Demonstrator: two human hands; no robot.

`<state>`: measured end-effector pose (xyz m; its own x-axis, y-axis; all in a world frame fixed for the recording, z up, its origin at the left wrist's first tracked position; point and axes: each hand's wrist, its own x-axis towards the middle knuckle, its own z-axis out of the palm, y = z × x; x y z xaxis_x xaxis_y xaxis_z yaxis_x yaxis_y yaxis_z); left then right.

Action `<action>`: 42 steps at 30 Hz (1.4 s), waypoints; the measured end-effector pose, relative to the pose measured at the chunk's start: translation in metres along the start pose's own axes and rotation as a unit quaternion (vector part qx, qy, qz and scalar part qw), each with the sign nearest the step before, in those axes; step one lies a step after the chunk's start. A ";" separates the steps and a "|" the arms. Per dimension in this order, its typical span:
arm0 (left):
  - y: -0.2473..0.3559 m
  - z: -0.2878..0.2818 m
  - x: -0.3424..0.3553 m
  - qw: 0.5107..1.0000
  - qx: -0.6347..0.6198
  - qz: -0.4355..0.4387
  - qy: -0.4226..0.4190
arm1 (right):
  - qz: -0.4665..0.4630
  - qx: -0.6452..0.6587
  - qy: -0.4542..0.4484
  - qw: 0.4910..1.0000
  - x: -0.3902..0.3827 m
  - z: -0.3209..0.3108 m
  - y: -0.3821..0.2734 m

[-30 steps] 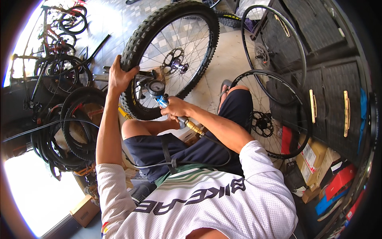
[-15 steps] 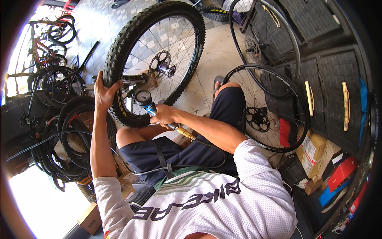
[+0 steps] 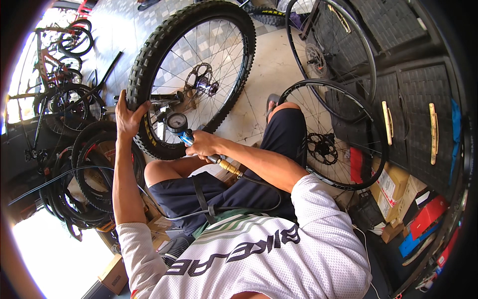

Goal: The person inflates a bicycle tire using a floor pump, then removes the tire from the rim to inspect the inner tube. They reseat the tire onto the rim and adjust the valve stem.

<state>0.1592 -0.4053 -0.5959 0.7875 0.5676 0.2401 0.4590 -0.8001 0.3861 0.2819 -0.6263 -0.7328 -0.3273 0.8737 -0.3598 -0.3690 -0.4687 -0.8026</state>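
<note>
A knobby bicycle wheel (image 3: 239,84) stands tilted in front of me, with a brake disc (image 3: 198,74) at its hub. My left hand (image 3: 129,114) grips the left side of its tyre, fingers curled round the tread. My right hand (image 3: 198,143) is closed on an air inflator with a blue body (image 3: 186,137), a round pressure gauge (image 3: 176,122) and a brass fitting (image 3: 230,167). The gauge end sits at the lower left of the wheel, where my view of the valve is blocked. A black hose (image 3: 269,183) runs from the inflator across my legs.
Two more wheels (image 3: 374,60) (image 3: 382,144) lean at the right by dark storage boxes (image 3: 418,119) with cardboard boxes (image 3: 391,192) below. Loose tyres (image 3: 87,199) hang at the left, bicycles (image 3: 55,70) stand behind, and a tiled floor (image 3: 114,40) lies beyond.
Compared with a second ago, the wheel, both hands and the inflator sit further left in the view, and my left hand is lower. Little differs from half a second ago.
</note>
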 end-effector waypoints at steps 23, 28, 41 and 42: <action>-0.008 0.005 0.006 0.993 0.079 0.083 -0.010 | 0.000 0.019 0.003 1.000 -0.004 -0.004 -0.003; 0.034 -0.002 0.014 0.997 -0.008 -0.066 0.026 | -0.012 0.020 -0.001 1.000 -0.004 -0.003 -0.002; 0.030 -0.003 0.013 0.995 -0.022 -0.101 0.005 | -0.012 -0.007 0.035 0.999 0.000 0.001 0.004; 0.031 -0.002 0.011 0.995 -0.024 -0.099 0.007 | -0.014 -0.013 0.039 0.999 -0.001 0.000 0.006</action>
<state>0.1814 -0.4233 -0.5790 0.6776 0.7162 0.1674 0.5845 -0.6625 0.4684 0.2796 -0.6302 -0.7371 -0.2479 0.8945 -0.3721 -0.3546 -0.4413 -0.8243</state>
